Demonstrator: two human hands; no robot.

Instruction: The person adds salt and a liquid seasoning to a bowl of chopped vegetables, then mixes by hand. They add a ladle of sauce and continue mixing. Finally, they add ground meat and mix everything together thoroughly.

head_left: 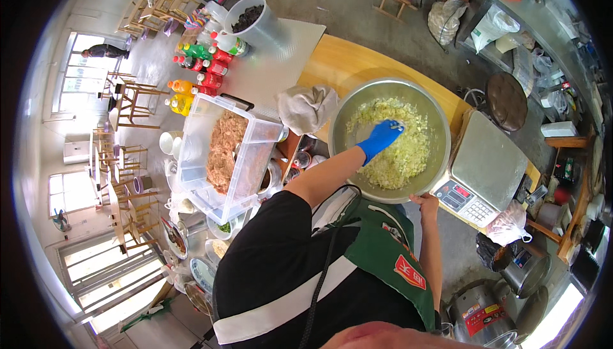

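A large steel bowl point(439, 157) stands at the wooden table's edge, holding a heap of finely chopped pale green and white vegetables point(402, 157). Inside it, over the heap, is my left hand point(383, 136) in a blue glove; its fingers are bent and close together, with pale bits on the fingertips. Whether they grip anything is unclear. My bare right hand point(424, 201) holds the bowl's near rim. A digital scale point(488, 153) adjoins the bowl on the right. To the left are a crumpled beige cloth point(306, 107) and a clear plastic bin point(258, 157) with minced meat point(225, 150).
Soft drink bottles point(210, 66) and a tall tub point(263, 23) of dark food stand on the metal-topped surface at the upper left. Dishes point(203, 272) sit at the lower left. A round brown stool point(506, 101) stands beyond the scale. A person point(105, 51) is far off left.
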